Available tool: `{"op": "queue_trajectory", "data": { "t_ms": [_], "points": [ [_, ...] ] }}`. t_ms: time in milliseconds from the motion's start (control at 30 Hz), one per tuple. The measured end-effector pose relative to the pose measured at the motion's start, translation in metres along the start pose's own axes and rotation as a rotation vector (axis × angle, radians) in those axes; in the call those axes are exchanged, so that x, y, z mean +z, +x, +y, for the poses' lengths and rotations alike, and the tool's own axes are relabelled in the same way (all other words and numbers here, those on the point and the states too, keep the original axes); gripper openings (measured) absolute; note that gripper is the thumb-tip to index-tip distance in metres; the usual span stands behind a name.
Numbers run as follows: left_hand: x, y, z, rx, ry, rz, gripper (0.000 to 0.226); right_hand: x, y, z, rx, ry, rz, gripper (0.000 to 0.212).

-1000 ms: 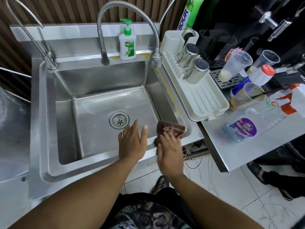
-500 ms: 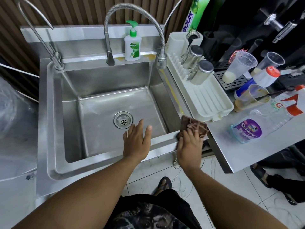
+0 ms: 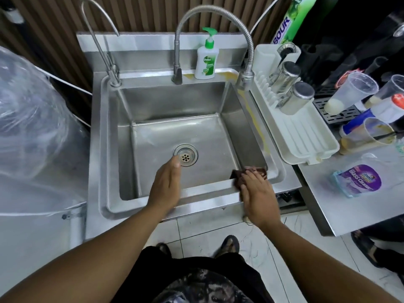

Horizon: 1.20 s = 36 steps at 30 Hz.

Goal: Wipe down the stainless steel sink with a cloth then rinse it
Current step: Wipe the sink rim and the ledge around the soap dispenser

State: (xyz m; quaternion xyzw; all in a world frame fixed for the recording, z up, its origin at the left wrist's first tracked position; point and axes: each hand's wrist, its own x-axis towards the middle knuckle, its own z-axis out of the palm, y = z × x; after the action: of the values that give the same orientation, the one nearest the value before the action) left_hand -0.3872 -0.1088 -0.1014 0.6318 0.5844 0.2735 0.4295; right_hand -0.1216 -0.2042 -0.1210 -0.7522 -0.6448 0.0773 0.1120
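Note:
The stainless steel sink point(image 3: 220, 199) fills the middle of the head view, with a round drain point(image 3: 185, 155) in its basin. My right hand point(image 3: 259, 192) presses a dark brown cloth point(image 3: 240, 173) flat onto the sink's front rim near the front right corner; part of the cloth hangs over the inner edge. My left hand point(image 3: 166, 184) rests on the front rim with fingers straight and together, reaching over the basin toward the drain, holding nothing. A flexible spring faucet point(image 3: 215, 12) arches over the back; its nozzle point(image 3: 177, 76) is dry.
A thin second tap point(image 3: 102, 47) stands at the back left. A soap pump bottle point(image 3: 206, 60) is on the back ledge. A white drying rack point(image 3: 306, 136) with two steel cups sits right. Cups and a glass cleaner pouch point(image 3: 357, 179) lie on the right counter. Plastic wrap point(image 3: 32, 119) bulges left.
My right hand slid the cloth right to the rim's corner, then back left along the front rim. My left hand stayed on the front rim. The camera view shifted.

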Motion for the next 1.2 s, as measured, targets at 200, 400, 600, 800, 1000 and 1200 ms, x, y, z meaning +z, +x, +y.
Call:
{"op": "queue_trajectory", "data": {
  "t_ms": [200, 400, 600, 800, 1000, 1200],
  "points": [
    [-0.035, -0.015, -0.037, 0.115, 0.267, 0.025, 0.086, 0.004, 0.001, -0.018, 0.192, -0.084, 0.043, 0.058],
    [-0.037, -0.017, -0.041, 0.148, 0.309, 0.056, 0.088, 0.029, -0.024, -0.127, -0.077, -0.010, -0.036, 0.068],
    [-0.037, -0.016, -0.043, 0.152, 0.286, 0.035, 0.087, 0.037, -0.028, -0.147, -0.331, 0.000, -0.138, 0.066],
    [-0.037, -0.017, -0.042, 0.114, 0.269, 0.024, 0.089, -0.004, -0.013, -0.028, -0.024, -0.109, -0.138, 0.068],
    [-0.038, -0.015, -0.045, 0.137, 0.249, 0.045, 0.088, 0.005, -0.011, -0.065, 0.358, -0.030, -0.008, 0.082],
    [-0.033, -0.020, -0.037, 0.299, 0.363, 0.074, 0.065, 0.008, -0.009, -0.141, 0.325, 0.201, -0.196, 0.065]
  ]
}}
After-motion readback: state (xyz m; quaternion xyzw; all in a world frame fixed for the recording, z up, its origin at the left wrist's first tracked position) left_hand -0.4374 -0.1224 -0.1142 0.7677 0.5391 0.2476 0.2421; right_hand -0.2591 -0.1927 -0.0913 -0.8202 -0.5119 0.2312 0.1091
